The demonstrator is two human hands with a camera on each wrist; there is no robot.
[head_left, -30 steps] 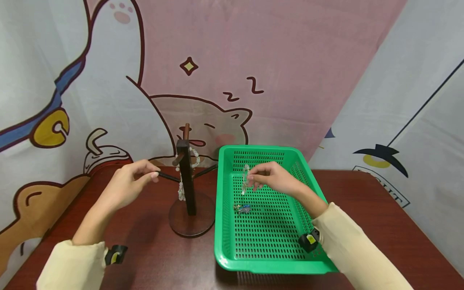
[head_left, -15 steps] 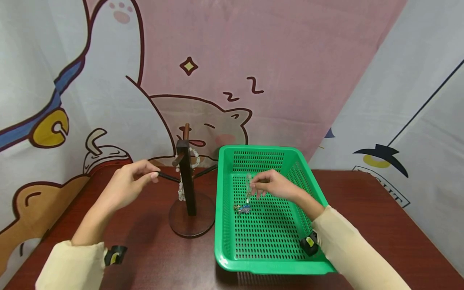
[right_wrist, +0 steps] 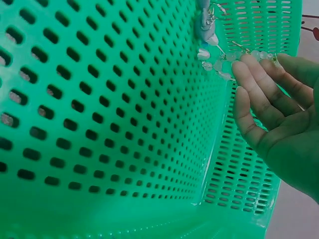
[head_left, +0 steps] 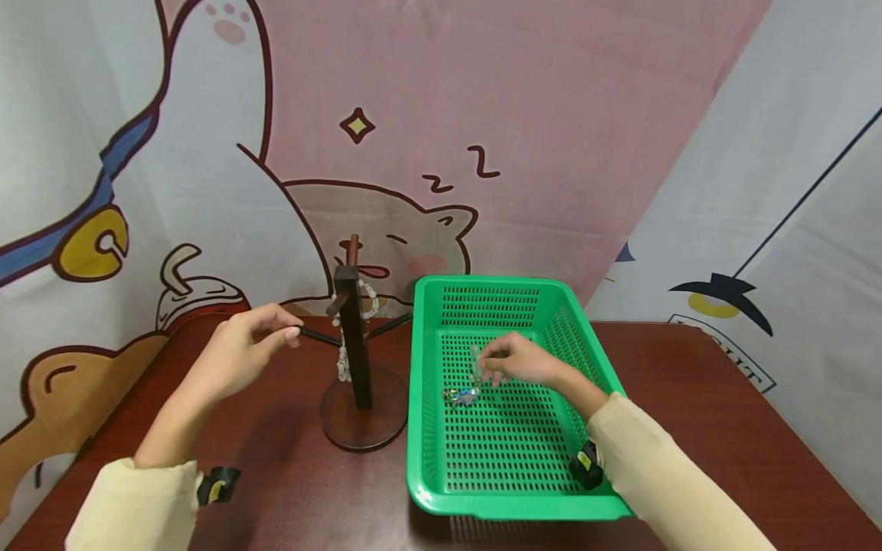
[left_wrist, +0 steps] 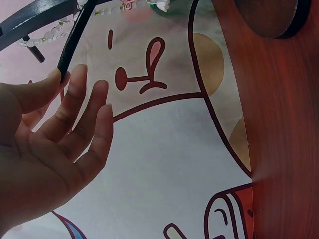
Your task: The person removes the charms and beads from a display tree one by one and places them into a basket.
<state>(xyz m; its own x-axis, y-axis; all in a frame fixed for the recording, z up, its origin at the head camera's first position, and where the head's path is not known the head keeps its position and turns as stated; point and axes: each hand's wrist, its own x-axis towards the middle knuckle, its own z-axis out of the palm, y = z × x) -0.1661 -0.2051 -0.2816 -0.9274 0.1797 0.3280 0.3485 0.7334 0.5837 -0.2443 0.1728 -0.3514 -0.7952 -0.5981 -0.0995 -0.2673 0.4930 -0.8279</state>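
Observation:
Thumb and fingertips of my left hand (head_left: 241, 356) pinch the end of a dark peg (left_wrist: 75, 37) on the wooden stand (head_left: 356, 344). Clear beaded bracelets (head_left: 373, 300) hang on the stand. My right hand (head_left: 520, 362) is inside the green basket (head_left: 416, 428), pinching a clear beaded bracelet (right_wrist: 232, 56) between thumb and index finger. In the right wrist view its beads and white flower-like pieces hang towards the basket floor. Close below it in the head view lies a small colourful cluster of jewellery (head_left: 460, 396), too small to make out in detail.
The stand's round base (head_left: 364, 428) stands on the dark red table (head_left: 296, 497), just left of the basket. Behind is a printed cartoon cloth (head_left: 551, 153). Black wrist cameras are strapped at both sleeves.
My right hand has lowered into the basket with the bracelet, moving nearer to the jewellery cluster. The left hand stays on the peg.

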